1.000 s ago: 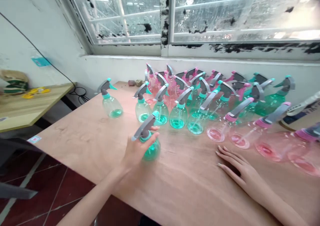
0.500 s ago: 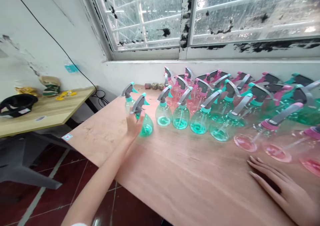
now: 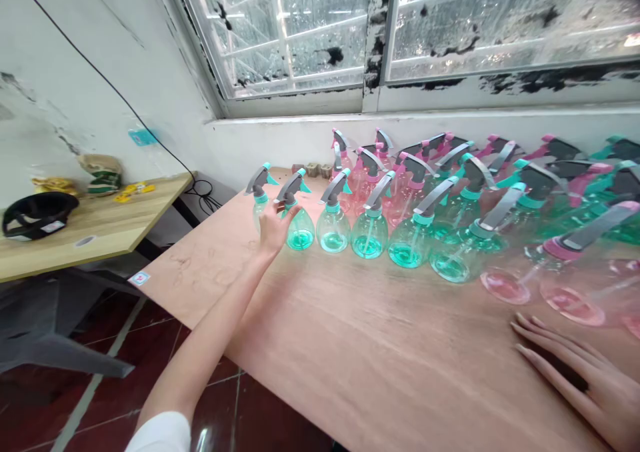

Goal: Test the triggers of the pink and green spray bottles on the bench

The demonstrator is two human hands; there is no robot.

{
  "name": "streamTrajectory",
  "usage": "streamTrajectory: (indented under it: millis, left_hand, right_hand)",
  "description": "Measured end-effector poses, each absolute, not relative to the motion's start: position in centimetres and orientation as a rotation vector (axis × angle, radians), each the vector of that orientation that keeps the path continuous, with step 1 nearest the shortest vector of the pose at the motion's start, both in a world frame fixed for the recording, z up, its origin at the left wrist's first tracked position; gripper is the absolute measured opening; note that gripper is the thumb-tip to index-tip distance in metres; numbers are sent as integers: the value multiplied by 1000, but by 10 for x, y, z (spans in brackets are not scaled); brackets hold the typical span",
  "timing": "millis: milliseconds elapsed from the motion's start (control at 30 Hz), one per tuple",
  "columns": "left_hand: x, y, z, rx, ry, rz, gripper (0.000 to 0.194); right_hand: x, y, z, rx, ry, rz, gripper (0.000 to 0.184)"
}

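Observation:
My left hand (image 3: pixel 274 229) is closed around the neck of a green spray bottle (image 3: pixel 300 231), which stands upright on the wooden table (image 3: pixel 320 332). Its grey trigger head points up, partly behind my fingers. Just left of it is another green spray bottle (image 3: pixel 259 195), partly covered by my hand. To its right a clear-green spray bottle (image 3: pixel 333 229) continues a front row. My right hand (image 3: pixel 575 372) lies on the table at the lower right, fingers stretched out, holding nothing, near a pink spray bottle (image 3: pixel 506 284).
More pink spray bottles (image 3: pixel 367 185) and green ones crowd the back, below the window (image 3: pixel 300 39). Small brown blocks (image 3: pixel 313 170) sit by the wall. On a second table (image 3: pixel 120 222) at left are a black helmet-like object (image 3: pixel 40 215) and a bag (image 3: pixel 101 174). A grey stool (image 3: pixel 65 345) stands below.
My left hand has moved the green spray bottle back, so it now stands in line with the front row. The right hand stays flat on the table; the view has shifted slightly.

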State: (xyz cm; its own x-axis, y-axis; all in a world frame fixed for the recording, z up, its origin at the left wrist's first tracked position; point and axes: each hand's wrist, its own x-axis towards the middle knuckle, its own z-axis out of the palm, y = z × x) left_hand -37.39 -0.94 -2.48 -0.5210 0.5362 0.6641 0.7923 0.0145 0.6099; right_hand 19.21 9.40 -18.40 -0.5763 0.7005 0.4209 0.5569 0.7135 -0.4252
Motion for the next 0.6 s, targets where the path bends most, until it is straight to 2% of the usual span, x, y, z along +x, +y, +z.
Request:
streamTrajectory:
  millis: [200,300,400,600]
  left_hand:
    - [-371,-4,-26,-1357,-2007,-1549,50]
    - [-357,-22,-27,-1286,-1918,-1515,63]
    - [-339,-44,-29,-1158,-1764,-1447,65]
    - [-299,-42,-29,-1344,-1879,-1505,42]
  right_hand:
    - [188,92,-175,-854,-2430,189,46]
    - [180,87,-163,-841,-2434,144,47]
    - [174,84,-153,-849,-2436,139,47]
    - [172,83,-155,-896,-2422,197,47]
